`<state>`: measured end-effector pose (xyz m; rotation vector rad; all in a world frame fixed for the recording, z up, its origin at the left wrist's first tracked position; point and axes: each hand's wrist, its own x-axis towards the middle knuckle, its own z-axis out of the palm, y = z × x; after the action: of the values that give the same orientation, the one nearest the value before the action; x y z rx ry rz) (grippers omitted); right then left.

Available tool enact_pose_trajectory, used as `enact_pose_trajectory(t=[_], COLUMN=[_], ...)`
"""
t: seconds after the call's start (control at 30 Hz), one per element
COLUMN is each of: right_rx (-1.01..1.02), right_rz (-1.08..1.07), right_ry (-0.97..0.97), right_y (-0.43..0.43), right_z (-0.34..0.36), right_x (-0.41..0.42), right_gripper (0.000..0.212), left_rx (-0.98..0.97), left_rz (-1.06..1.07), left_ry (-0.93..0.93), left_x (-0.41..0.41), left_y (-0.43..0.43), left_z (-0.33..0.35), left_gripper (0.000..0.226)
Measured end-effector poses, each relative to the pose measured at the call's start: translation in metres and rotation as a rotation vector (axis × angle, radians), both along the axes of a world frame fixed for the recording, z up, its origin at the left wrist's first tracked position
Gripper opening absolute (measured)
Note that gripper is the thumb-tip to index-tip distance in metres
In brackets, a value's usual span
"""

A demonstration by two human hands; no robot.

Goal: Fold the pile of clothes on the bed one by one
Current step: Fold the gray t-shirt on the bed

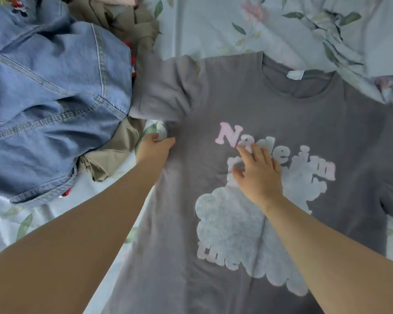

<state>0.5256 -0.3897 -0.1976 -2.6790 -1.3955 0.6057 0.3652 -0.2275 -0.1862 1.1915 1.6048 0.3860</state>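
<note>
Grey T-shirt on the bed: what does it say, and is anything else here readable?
"Nade im": first line of the grey T-shirt print, "N" pink; the right hand covers part, so unsure.
"the": lowest line; rest hidden by the forearm.
White neck label: too small to read.
Embroidery on denim garment: blurred, unreadable.

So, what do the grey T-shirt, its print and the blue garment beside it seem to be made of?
The grey T-shirt looks like soft matte cotton jersey, with a collar band, though the fibre is not certain. The print seems raised puff ink, white and pink, with fuzzy edges. The blue garment is denim: faded surface and pale double-stitched seams.
</note>
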Motion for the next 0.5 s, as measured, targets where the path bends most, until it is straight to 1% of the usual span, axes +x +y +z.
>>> enact_pose_trajectory(t=[0.07,0.1,0.2,0.27,0.33,0.4,0.43,0.47,0.5], right_rx=[0.043,0.045,-0.001,-0.018,-0.016,-0.013,-0.013,-0.012,-0.013], right_rz=[-0.077,-0.090,-0.092,-0.121,-0.137,-0.130,-0.124,-0.120,-0.118], right_ry=[0.087,0.110,0.141,0.177,0.210,0.225,0.228,0.230,0.233], right_y=[0.011,0.011,0.007,0.007,0.009,0.009,0.008,0.007,0.006], right_z=[-0.009,-0.012,-0.023,-0.027,-0.027,-0.027,-0.027,-0.027,-0.028], right_x=[0.019,0.025,0.028,0.028,0.031,0.034,0.034,0.035,0.035], right_gripper=[0.046,0.045,0.049,0.051,0.052,0.052,0.052,0.053,0.053], left_rx=[-0.025,-0.049,-0.145,-0.223,-0.306,-0.349,-0.326,-0.251,-0.126], left_rz=[0.145,0.237,0.548,0.698,0.749,0.754,0.735,0.702,0.651], left_ry=[-0.172,-0.247,-0.399,-0.422,-0.463,-0.554,-0.569,-0.555,-0.524], left_x=[0.024,0.032,0.050,0.056,0.058,0.060,0.062,0.065,0.070], left_y=[0.023,0.032,0.052,0.060,0.069,0.077,0.079,0.080,0.079], left_z=[0.004,0.006,0.010,0.012,0.018,0.024,0.026,0.028,0.030], left_gripper=[0.025,0.026,0.048,0.058,0.060,0.053,0.050,0.047,0.039])
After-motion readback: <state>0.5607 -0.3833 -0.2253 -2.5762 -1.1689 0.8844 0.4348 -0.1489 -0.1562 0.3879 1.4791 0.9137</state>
